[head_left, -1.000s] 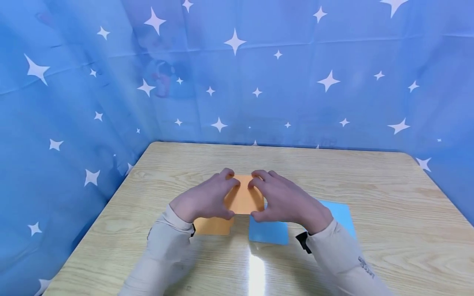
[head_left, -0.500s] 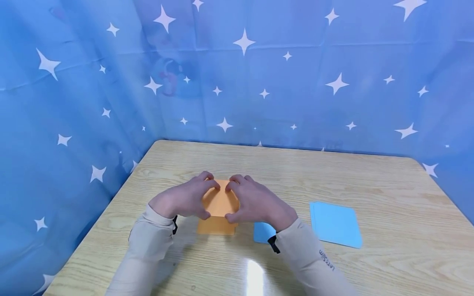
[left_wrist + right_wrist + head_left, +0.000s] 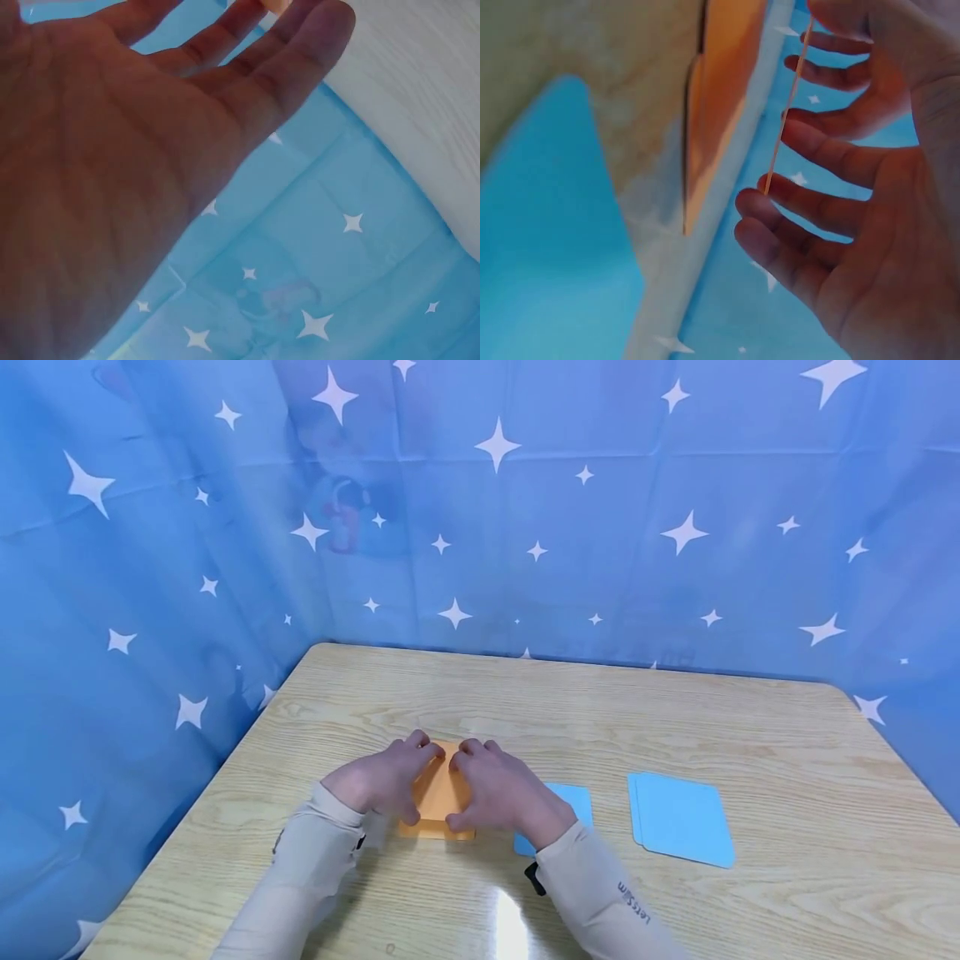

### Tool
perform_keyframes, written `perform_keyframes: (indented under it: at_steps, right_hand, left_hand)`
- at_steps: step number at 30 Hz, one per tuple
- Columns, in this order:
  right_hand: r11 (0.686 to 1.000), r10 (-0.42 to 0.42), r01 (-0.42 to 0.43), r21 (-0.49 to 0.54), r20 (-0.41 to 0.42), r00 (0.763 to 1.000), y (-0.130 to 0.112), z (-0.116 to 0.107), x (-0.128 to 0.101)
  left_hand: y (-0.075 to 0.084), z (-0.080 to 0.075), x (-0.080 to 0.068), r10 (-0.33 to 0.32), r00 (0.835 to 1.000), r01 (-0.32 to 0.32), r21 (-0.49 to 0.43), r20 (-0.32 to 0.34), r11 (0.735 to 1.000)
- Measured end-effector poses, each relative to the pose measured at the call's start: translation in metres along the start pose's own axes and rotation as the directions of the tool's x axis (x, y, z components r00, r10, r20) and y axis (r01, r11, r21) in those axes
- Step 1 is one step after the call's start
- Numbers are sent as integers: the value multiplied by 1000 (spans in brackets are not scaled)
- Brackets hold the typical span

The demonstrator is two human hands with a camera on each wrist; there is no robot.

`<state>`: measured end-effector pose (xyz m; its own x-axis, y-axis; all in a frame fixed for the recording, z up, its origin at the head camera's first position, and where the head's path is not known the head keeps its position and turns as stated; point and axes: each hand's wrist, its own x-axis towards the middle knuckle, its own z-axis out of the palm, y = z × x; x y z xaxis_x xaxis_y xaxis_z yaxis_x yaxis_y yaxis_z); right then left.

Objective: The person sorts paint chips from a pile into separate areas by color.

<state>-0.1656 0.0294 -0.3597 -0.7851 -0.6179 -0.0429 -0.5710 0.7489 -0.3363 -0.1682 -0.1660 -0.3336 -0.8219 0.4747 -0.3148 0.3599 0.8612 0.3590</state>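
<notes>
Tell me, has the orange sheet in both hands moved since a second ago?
Yes. The orange sheet has come down and left toward the orange stack on the table.

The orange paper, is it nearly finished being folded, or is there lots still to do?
Not far along, as best I can judge. The orange paper lies on the table with one flap lifted. In hand: the left hand and right hand hold that flap at its far edge. The small blue sheet and the blue stack lie flat, seemingly unfolded, so most looks left.
</notes>
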Motion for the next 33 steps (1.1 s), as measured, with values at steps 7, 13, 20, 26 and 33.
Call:
perform_keyframes:
  at_steps: [7,13,20,26,33]
  right_hand:
    - [999,22,-21,-48,26,999,-3,11,1]
    - [988,27,-23,-152,27,999,-3,14,0]
    - [995,40,-38,-95,15,999,1,5,-9]
    - [997,73,-74,-19,-32,997,11,-11,-23]
    - [993,119,-118,20,-79,990,35,-29,-46]
  left_hand:
    - [5,11,2,-32,999,32,20,15,999]
    - [11,16,4,-39,999,39,84,-1,996]
    - [20,14,8,-16,999,21,110,-43,994]
    - [32,7,8,19,995,-6,127,-101,992]
    - [48,3,9,64,986,-45,125,-152,991]
